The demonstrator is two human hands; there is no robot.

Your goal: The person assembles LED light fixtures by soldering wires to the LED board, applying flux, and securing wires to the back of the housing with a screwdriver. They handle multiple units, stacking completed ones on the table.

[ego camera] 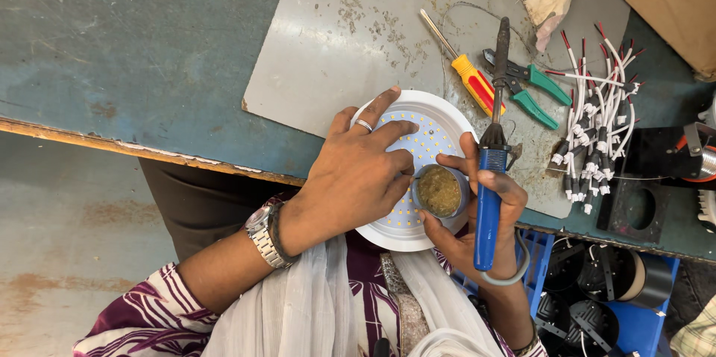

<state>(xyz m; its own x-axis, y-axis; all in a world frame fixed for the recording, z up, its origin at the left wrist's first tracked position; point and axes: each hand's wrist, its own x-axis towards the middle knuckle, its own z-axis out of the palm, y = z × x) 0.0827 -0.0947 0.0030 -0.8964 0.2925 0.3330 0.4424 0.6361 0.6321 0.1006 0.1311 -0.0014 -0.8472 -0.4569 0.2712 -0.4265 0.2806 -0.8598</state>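
Round white LED panel (431, 133) lying at the near edge of the grey sheet (328, 36), dotted board facing up. Small tin of brownish paste (438, 190) resting on it. Left hand (358, 170) spread flat across the panel, pinning it. Right hand (485, 211) wrapped around the blue soldering iron (488, 200), fingertips also touching the tin; iron tip aimed away, clear of the board. No leads visibly joined yet, seemingly. Bundle of white wires (600, 129) waiting well apart, beside green pliers (533, 88) and yellow screwdriver (470, 77).
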